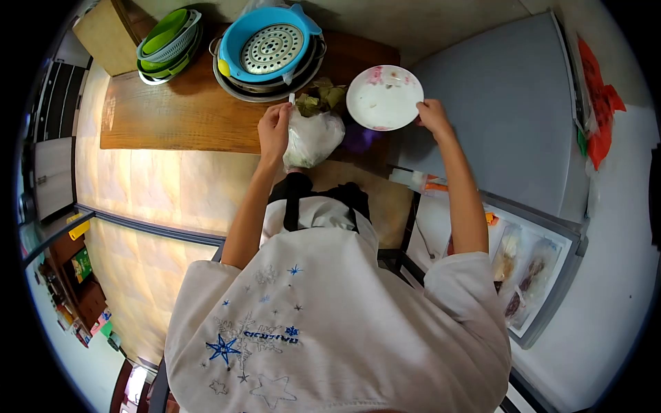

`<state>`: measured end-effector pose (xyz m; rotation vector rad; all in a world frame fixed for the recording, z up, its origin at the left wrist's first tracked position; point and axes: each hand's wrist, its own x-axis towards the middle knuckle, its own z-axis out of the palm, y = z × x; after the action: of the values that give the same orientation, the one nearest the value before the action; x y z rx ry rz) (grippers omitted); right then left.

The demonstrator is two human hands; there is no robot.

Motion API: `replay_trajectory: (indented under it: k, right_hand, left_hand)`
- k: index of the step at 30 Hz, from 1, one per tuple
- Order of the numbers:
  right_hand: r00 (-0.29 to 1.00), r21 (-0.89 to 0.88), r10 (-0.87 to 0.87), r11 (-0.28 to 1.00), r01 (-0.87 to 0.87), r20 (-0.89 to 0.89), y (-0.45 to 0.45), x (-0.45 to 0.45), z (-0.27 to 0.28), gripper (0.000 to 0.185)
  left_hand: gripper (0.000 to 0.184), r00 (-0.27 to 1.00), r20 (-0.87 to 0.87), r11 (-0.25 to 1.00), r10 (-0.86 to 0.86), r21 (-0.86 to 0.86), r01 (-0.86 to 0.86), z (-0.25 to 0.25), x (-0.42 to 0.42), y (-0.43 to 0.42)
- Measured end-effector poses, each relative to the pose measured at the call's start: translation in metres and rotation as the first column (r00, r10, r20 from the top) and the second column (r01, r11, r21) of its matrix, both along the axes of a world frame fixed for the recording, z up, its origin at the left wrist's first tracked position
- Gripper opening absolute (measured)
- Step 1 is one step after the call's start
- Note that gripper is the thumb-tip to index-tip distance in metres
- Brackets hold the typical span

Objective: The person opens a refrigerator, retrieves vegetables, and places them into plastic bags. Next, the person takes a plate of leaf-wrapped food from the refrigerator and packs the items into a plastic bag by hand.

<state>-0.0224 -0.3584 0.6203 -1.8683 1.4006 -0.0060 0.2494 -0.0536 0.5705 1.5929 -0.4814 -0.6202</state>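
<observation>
My right hand (434, 118) grips the rim of a white plate (384, 103) with a pink flower pattern, tilted so its inner face shows. My left hand (275, 131) is closed at the top of a white plastic bag (315, 138), which hangs at the front edge of the wooden table (175, 113). The bag's contents are hard to make out. Just behind the bag lie dry-looking greenish-brown leaves (320, 98). A purple thing (361, 138) shows below the plate, partly hidden.
A blue basin (244, 55) holding a perforated steel steamer plate (272, 49) sits on stacked metal pans at the back. Left of it stand green colanders (165, 41). On my right, a grey refrigerator (482, 103) has its door (533, 337) open, with bagged food on the shelves.
</observation>
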Motion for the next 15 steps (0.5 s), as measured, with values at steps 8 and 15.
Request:
replay_trajectory:
  k: [8,15]
  right_hand:
    - [0.863,0.326,-0.478,0.852,0.410,0.163,-0.017,0.012,-0.124,0.028]
    - [0.674,0.534,-0.666,0.714,0.453,0.320,-0.045,0.052,-0.186,0.029]
  left_hand:
    - [0.032,0.990,-0.144,0.999,0.007,0.035,-0.002,0.003,0.006,-0.015]
    - [0.030,0.998,-0.038,0.969,-0.053,0.239,0.061,0.010,0.015,-0.014]
